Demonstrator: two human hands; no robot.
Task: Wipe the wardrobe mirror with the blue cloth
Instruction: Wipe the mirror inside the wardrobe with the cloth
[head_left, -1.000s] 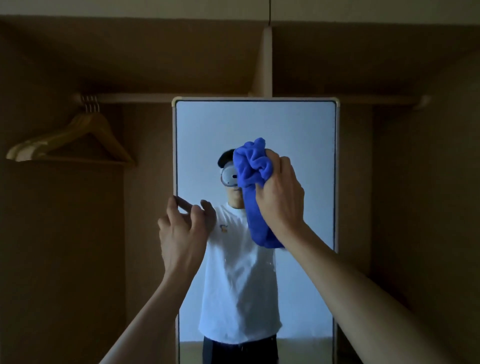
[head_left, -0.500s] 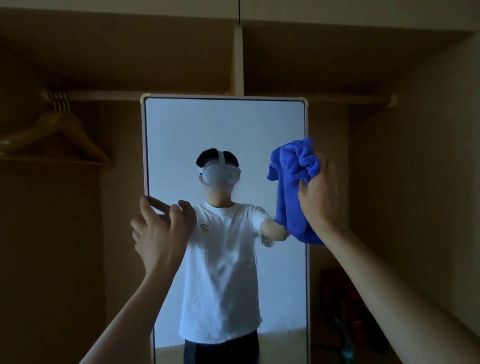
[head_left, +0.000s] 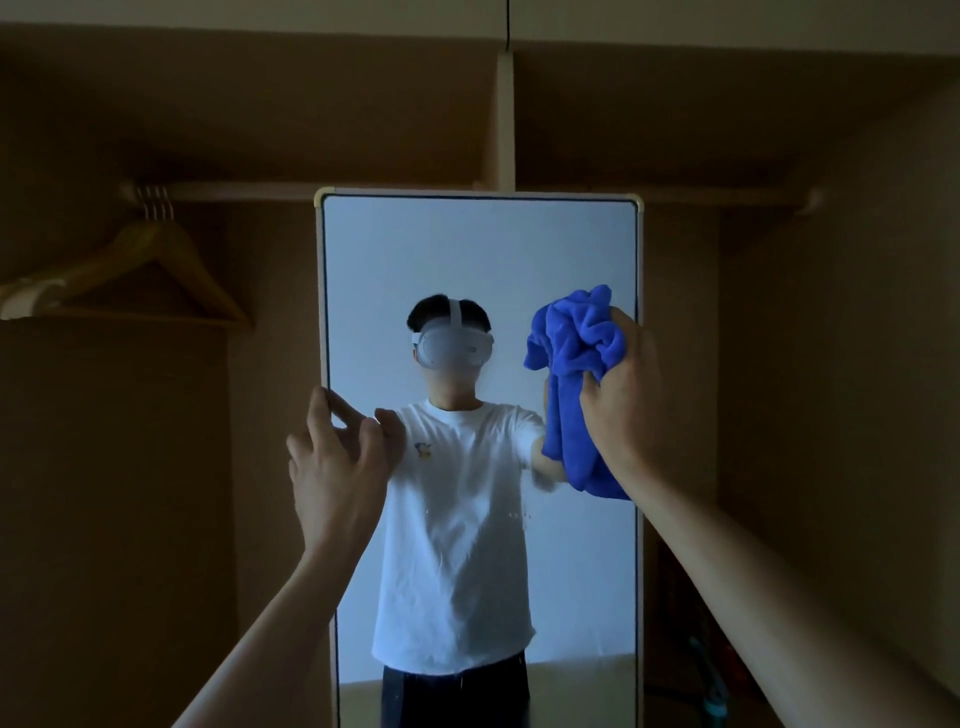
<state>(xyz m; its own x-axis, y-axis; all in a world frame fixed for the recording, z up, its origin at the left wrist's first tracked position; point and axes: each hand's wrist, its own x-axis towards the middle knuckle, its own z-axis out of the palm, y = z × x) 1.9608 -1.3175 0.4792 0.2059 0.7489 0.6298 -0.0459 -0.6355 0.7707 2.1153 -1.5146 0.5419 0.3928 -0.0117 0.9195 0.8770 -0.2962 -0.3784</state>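
Blue cloth bunched at the mirror's right edge

My right hand (head_left: 621, 400) has its grip clamped on the blue cloth (head_left: 574, 364), fingertips buried in folds. My left hand (head_left: 335, 467) has its grip apart at the mirror (head_left: 467, 249) frame; I can't confirm contact. Mirror bottom cut off; dim hangers (head_left: 130, 275) beyond.

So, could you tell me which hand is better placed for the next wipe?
The right hand, I'd say: it grips the blue cloth at the right edge of the mirror. The left hand holds nothing.

A home wardrobe interior: wooden hangers (head_left: 130, 280) on a rail (head_left: 234, 191), shelf divider (head_left: 505, 119), mirror (head_left: 467, 249)
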